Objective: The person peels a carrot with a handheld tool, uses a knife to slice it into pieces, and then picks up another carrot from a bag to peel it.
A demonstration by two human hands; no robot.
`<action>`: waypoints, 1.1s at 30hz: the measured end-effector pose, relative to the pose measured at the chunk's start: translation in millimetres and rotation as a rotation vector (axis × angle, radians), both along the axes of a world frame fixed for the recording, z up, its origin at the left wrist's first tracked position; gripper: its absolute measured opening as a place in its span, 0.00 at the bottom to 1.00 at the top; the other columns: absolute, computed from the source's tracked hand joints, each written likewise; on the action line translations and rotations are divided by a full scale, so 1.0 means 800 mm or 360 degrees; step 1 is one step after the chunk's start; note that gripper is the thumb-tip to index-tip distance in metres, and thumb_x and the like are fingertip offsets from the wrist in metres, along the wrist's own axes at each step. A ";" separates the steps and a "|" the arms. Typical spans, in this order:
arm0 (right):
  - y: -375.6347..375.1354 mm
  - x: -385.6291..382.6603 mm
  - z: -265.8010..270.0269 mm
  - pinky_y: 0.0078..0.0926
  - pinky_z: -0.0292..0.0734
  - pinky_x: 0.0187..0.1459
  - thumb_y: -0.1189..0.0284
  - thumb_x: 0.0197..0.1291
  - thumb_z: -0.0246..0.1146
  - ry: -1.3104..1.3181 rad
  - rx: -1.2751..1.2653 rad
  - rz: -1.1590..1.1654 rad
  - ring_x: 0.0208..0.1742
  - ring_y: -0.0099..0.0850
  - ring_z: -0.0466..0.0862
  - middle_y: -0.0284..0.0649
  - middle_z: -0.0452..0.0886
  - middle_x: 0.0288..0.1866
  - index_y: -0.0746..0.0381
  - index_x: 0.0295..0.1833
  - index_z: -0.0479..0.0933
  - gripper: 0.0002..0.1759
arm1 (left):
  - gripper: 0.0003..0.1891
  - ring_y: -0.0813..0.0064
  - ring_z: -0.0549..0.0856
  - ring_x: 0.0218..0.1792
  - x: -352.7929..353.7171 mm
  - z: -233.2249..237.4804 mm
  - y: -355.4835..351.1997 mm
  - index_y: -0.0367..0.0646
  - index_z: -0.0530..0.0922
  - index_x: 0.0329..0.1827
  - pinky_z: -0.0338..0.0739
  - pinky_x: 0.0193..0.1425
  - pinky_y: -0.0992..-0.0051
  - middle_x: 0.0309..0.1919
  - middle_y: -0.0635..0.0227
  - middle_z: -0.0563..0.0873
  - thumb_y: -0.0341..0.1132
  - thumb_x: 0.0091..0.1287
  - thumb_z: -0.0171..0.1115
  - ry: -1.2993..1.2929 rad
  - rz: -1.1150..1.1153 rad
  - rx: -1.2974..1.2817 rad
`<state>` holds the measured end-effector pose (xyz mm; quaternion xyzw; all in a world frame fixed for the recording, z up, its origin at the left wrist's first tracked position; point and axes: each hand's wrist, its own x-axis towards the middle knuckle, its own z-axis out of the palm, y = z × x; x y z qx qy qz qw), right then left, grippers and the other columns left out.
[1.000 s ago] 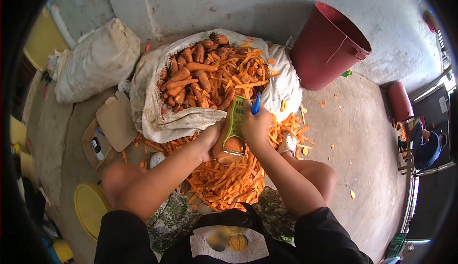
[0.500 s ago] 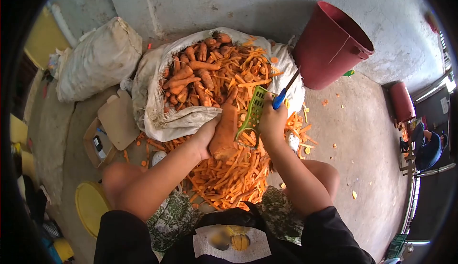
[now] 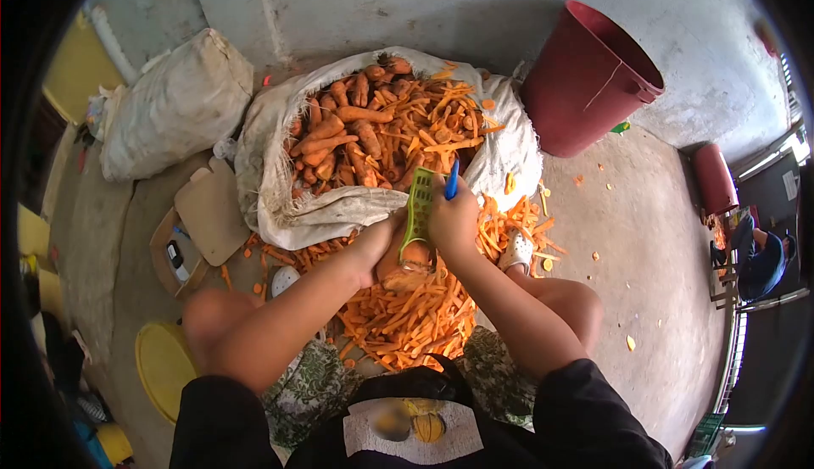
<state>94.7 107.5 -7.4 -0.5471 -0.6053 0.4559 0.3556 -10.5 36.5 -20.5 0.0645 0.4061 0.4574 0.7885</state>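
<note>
My left hand (image 3: 379, 247) is closed around a large orange carrot (image 3: 400, 277), held low over a heap of orange peelings (image 3: 411, 321) between my feet. My right hand (image 3: 455, 219) grips a green peeler (image 3: 419, 200), whose lower end lies against the carrot. A blue handle (image 3: 452, 179) of a thin tool also sticks up from my right fist; its far end cannot be made out. Just beyond my hands, an open white sack (image 3: 275, 210) holds whole carrots (image 3: 365, 114) with strips of peel on its right side.
A tall cracked red bin (image 3: 555, 104) stands behind the sack at right. A filled white sack (image 3: 182, 104) leans at left, near an open cardboard box (image 3: 188, 274). A yellow lid-like round (image 3: 161, 367) is by my left knee. Another person (image 3: 759, 261) sits far right.
My right hand has moved left with the green peeler, bringing it onto the carrot. The blue handle has swung more upright. My left hand still holds the carrot.
</note>
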 end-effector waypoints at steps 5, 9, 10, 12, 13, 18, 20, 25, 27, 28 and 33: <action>0.089 0.034 -0.046 0.36 0.68 0.22 0.66 0.62 0.52 -0.0195 0.0292 -0.0534 0.19 0.39 0.76 0.48 0.75 0.20 0.65 0.36 0.73 0.13 | 0.22 0.74 0.82 0.36 0.011 0.015 -0.025 0.42 0.66 0.54 0.78 0.40 0.71 0.40 0.65 0.79 0.50 0.70 0.37 0.0167 -0.0335 0.0001; 0.120 0.048 -0.030 0.30 0.68 0.20 0.68 0.63 0.50 0.0023 0.0082 -0.0662 0.17 0.29 0.75 0.42 0.79 0.26 0.67 0.37 0.74 0.13 | 0.26 0.65 0.82 0.38 0.003 0.021 -0.027 0.38 0.61 0.58 0.79 0.40 0.66 0.42 0.58 0.77 0.51 0.69 0.39 0.0071 -0.0328 0.0018; 0.094 0.031 0.001 0.26 0.68 0.19 0.68 0.63 0.50 0.0339 -0.0002 -0.0524 0.17 0.24 0.74 0.40 0.79 0.27 0.66 0.37 0.75 0.13 | 0.26 0.60 0.82 0.39 -0.001 0.024 -0.025 0.37 0.61 0.58 0.80 0.41 0.64 0.41 0.58 0.77 0.51 0.69 0.40 0.0153 -0.0244 0.0018; 0.064 0.006 0.004 0.19 0.62 0.17 0.68 0.64 0.51 0.0428 -0.0100 -0.0315 0.16 0.20 0.70 0.36 0.75 0.22 0.64 0.37 0.75 0.12 | 0.24 0.59 0.82 0.39 -0.009 0.014 -0.020 0.37 0.63 0.56 0.80 0.41 0.64 0.40 0.58 0.78 0.50 0.69 0.40 0.0105 -0.0207 -0.0003; 0.041 -0.002 0.016 0.18 0.61 0.17 0.68 0.63 0.52 0.0483 -0.0220 -0.0084 0.15 0.20 0.68 0.34 0.73 0.20 0.63 0.33 0.74 0.12 | 0.23 0.59 0.82 0.39 -0.012 0.008 -0.018 0.37 0.65 0.54 0.80 0.40 0.64 0.39 0.59 0.78 0.49 0.69 0.41 0.0063 -0.0184 -0.0028; -0.007 -0.018 0.005 0.22 0.59 0.18 0.68 0.63 0.53 0.0343 0.0070 0.0216 0.14 0.21 0.64 0.32 0.66 0.14 0.64 0.26 0.67 0.14 | 0.18 0.72 0.83 0.32 -0.010 0.004 -0.011 0.41 0.72 0.45 0.81 0.37 0.67 0.34 0.64 0.81 0.45 0.69 0.39 -0.0035 -0.0014 0.0041; -0.013 -0.017 0.014 0.25 0.60 0.19 0.67 0.62 0.53 0.0352 0.0010 0.0204 0.15 0.23 0.64 0.34 0.65 0.14 0.66 0.26 0.67 0.15 | 0.18 0.72 0.83 0.32 -0.007 0.006 -0.010 0.41 0.72 0.45 0.81 0.37 0.67 0.34 0.63 0.81 0.45 0.69 0.39 -0.0058 0.0000 0.0008; -0.005 -0.009 -0.005 0.27 0.62 0.20 0.67 0.63 0.52 0.0067 0.0295 0.0098 0.16 0.25 0.68 0.37 0.68 0.14 0.65 0.29 0.70 0.14 | 0.17 0.73 0.83 0.38 -0.005 -0.007 -0.011 0.41 0.70 0.49 0.80 0.41 0.72 0.39 0.65 0.81 0.44 0.70 0.39 -0.0081 -0.0028 -0.0012; 0.024 0.003 -0.029 0.28 0.64 0.20 0.67 0.63 0.51 -0.0047 0.0431 -0.0133 0.16 0.28 0.71 0.39 0.72 0.16 0.65 0.31 0.73 0.13 | 0.18 0.73 0.83 0.35 -0.002 -0.002 -0.011 0.41 0.70 0.46 0.81 0.39 0.71 0.36 0.65 0.80 0.46 0.70 0.39 0.0158 -0.0353 -0.0021; 0.053 0.011 -0.042 0.30 0.65 0.21 0.68 0.63 0.50 0.0058 0.0373 -0.0281 0.17 0.29 0.72 0.40 0.74 0.17 0.65 0.32 0.74 0.13 | 0.20 0.73 0.83 0.32 0.008 0.016 -0.015 0.41 0.69 0.45 0.81 0.37 0.71 0.34 0.65 0.79 0.50 0.69 0.39 0.0209 -0.0431 -0.0041; 0.112 0.051 -0.035 0.28 0.61 0.20 0.67 0.62 0.52 -0.0069 0.0195 -0.0660 0.15 0.24 0.67 0.34 0.70 0.14 0.66 0.26 0.72 0.16 | 0.24 0.68 0.83 0.36 0.007 0.017 -0.021 0.37 0.66 0.54 0.80 0.38 0.68 0.39 0.58 0.79 0.51 0.69 0.40 0.0174 -0.0524 0.0065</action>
